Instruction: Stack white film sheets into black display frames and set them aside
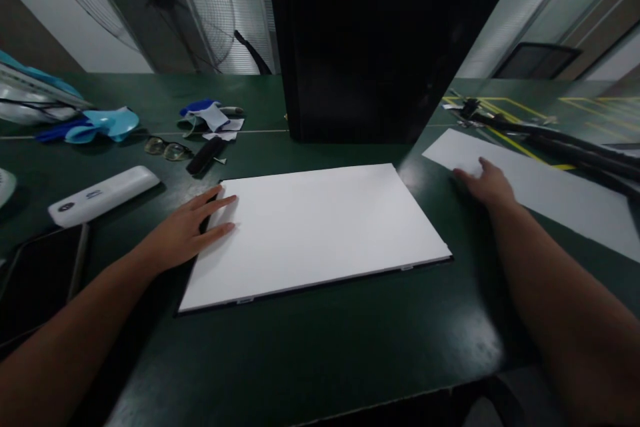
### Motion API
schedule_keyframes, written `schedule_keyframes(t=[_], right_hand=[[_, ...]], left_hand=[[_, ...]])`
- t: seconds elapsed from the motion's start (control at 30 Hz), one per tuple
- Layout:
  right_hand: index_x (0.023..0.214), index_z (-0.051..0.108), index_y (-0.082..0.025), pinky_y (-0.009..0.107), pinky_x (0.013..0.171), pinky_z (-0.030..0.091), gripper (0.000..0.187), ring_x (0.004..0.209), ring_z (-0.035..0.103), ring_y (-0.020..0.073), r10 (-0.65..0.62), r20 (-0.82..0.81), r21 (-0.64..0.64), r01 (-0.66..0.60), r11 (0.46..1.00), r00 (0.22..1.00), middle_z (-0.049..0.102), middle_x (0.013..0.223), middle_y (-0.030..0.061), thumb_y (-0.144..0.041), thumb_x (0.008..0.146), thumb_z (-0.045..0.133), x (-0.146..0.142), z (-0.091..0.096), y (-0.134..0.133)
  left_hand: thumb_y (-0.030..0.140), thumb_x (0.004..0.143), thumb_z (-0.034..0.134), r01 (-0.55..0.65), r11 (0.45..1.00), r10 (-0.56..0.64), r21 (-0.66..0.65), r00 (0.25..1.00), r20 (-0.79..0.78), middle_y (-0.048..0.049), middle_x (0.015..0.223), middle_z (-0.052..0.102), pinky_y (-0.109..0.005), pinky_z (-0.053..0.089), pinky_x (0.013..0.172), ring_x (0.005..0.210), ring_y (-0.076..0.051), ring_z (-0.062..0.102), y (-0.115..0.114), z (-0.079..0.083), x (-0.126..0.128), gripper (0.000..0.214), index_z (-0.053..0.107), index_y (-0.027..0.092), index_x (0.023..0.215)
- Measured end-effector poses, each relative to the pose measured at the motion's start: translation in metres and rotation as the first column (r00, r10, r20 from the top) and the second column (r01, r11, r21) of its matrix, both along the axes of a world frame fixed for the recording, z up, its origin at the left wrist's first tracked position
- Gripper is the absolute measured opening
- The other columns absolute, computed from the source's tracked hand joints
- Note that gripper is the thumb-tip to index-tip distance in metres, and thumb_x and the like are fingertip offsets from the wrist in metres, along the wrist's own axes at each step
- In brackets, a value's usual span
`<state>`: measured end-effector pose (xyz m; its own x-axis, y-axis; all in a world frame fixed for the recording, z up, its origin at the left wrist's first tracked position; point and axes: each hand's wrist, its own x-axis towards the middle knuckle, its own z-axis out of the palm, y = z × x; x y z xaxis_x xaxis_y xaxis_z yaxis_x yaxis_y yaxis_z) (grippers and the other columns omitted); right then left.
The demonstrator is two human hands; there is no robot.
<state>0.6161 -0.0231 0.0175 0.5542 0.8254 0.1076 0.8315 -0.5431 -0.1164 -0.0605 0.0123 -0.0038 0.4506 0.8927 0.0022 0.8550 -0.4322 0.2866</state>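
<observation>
A large flat white panel with a thin dark edge lies on the dark green table. My left hand rests flat on the panel's left edge, fingers spread. Off to the right, my right hand lies palm down, its fingertips on the near end of a long white sheet. Neither hand grips anything.
A tall black box stands behind the panel. On the left lie a white remote-like device, glasses, a black marker, blue and white scraps and a dark tablet. Black cables run at right. A fan stands behind.
</observation>
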Motion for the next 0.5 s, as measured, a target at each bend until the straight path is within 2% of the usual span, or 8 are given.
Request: schedule_keyframes(t=[0.07, 0.13, 0.33, 0.5], right_hand=[[0.162, 0.043, -0.016, 0.057, 0.116, 0.043, 0.077, 0.140, 0.050, 0.0338, -0.047, -0.021, -0.040, 0.046, 0.998, 0.999, 0.045, 0.158, 0.0204, -0.070, 0.107, 0.045, 0.003, -0.005, 0.003], [0.160, 0.047, -0.022, 0.061, 0.117, 0.041, 0.074, 0.144, 0.045, 0.0354, -0.064, -0.022, -0.060, 0.062, 0.996, 0.998, 0.042, 0.160, 0.0166, -0.072, 0.105, 0.046, 0.000, -0.006, 0.005], [0.154, 0.053, -0.022, 0.061, 0.118, 0.039, 0.068, 0.147, 0.039, 0.0362, -0.028, 0.014, -0.074, 0.029, 0.997, 1.000, 0.040, 0.160, 0.0154, -0.070, 0.107, 0.042, -0.011, -0.001, 0.001], [0.143, 0.060, -0.016, 0.060, 0.115, 0.039, 0.069, 0.144, 0.038, 0.0382, -0.074, 0.042, -0.101, 0.078, 0.992, 0.996, 0.041, 0.156, 0.0195, -0.071, 0.103, 0.052, -0.012, -0.006, 0.006]], left_hand=[[0.088, 0.096, 0.041, -0.004, 1.000, 0.004, -0.003, 1.000, 0.006, -0.0100, 0.181, 0.022, -0.058, 0.029, 0.131, 0.159, -0.040, 0.036, 0.001, -0.002, -0.001, 0.093, 0.048, 0.025, 0.164], [0.088, 0.096, 0.041, -0.008, 1.000, 0.008, -0.005, 1.000, 0.009, -0.0096, 0.180, 0.022, -0.058, 0.030, 0.130, 0.159, -0.040, 0.037, 0.002, -0.002, -0.002, 0.093, 0.048, 0.025, 0.163], [0.089, 0.094, 0.041, -0.014, 1.000, 0.014, -0.019, 1.000, 0.015, -0.0106, 0.180, 0.023, -0.059, 0.035, 0.127, 0.157, -0.041, 0.039, 0.000, 0.001, 0.000, 0.095, 0.048, 0.024, 0.163], [0.088, 0.095, 0.042, -0.013, 1.000, 0.014, -0.024, 1.000, 0.026, -0.0103, 0.180, 0.023, -0.060, 0.036, 0.127, 0.158, -0.041, 0.037, -0.001, 0.003, 0.000, 0.094, 0.047, 0.024, 0.164]])
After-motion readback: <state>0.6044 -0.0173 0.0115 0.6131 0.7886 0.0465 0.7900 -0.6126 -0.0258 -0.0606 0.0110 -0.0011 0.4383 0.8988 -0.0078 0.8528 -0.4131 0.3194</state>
